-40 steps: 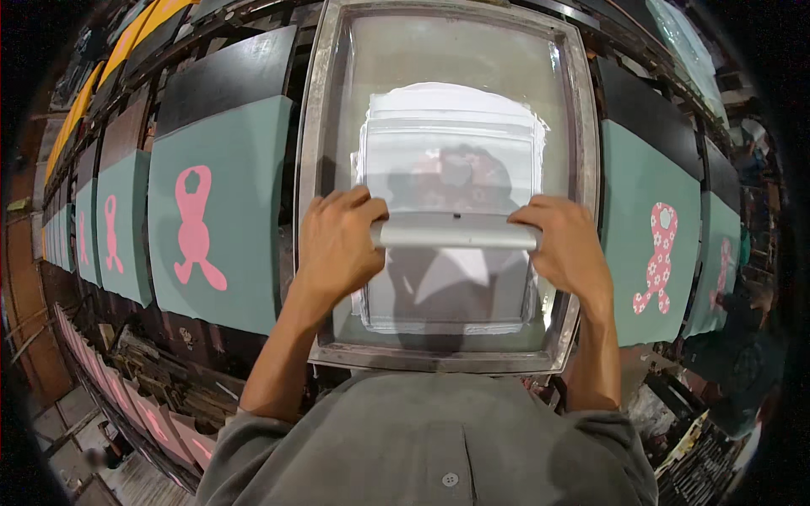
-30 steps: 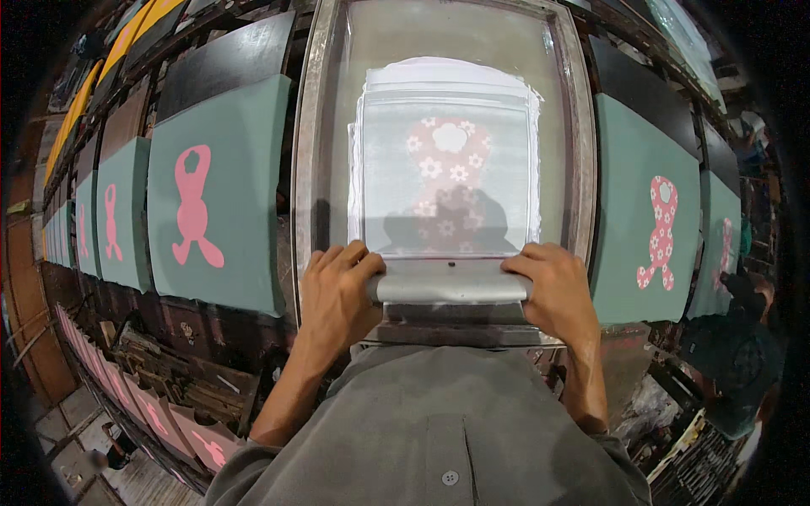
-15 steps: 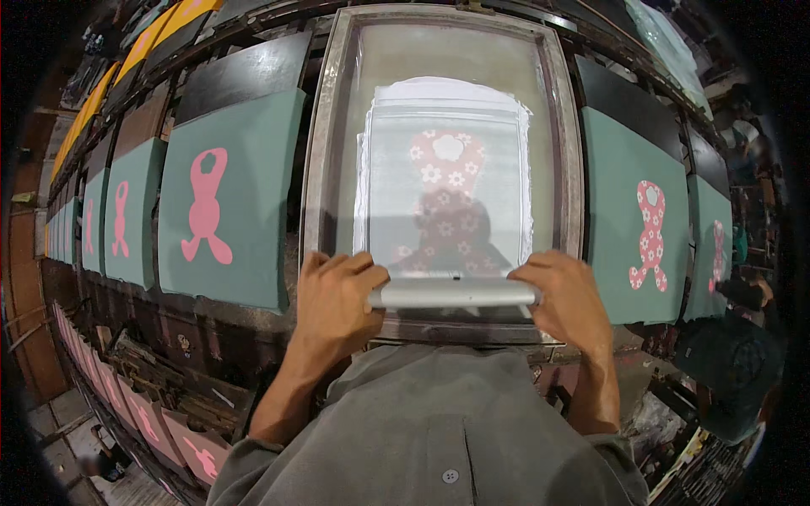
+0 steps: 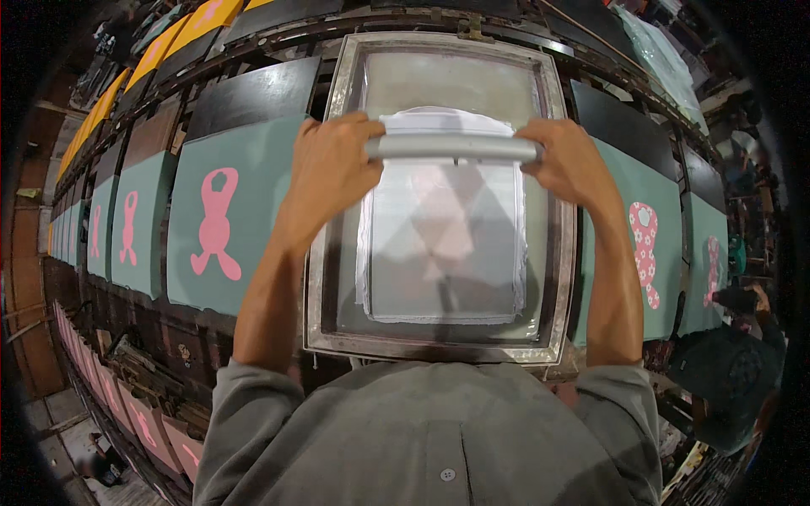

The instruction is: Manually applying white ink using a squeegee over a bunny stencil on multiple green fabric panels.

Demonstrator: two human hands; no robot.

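Observation:
Both ends of a grey squeegee (image 4: 456, 149) are gripped, the left end by my left hand (image 4: 337, 160) and the right end by my right hand (image 4: 567, 160). It spans the upper part of a framed printing screen (image 4: 317, 312). White ink (image 4: 426, 123) lies along the far edge of the stencil area, just beyond the squeegee. Through the mesh a faint pink shape (image 4: 443, 211) shows, partly under shadow. My fingers wrap over the squeegee's ends, and its blade is mostly hidden.
To the left, a green fabric panel (image 4: 181, 253) bears a plain pink figure. On the right, another green panel (image 4: 662, 316) carries a pink figure with white flowers. A person in a dark cap (image 4: 734, 371) is at the far right. Pink panels (image 4: 160, 422) hang lower left.
My hands have carried the squeegee from the near end of the screen to its far part. The flower pattern under the mesh now looks paler and blurred.

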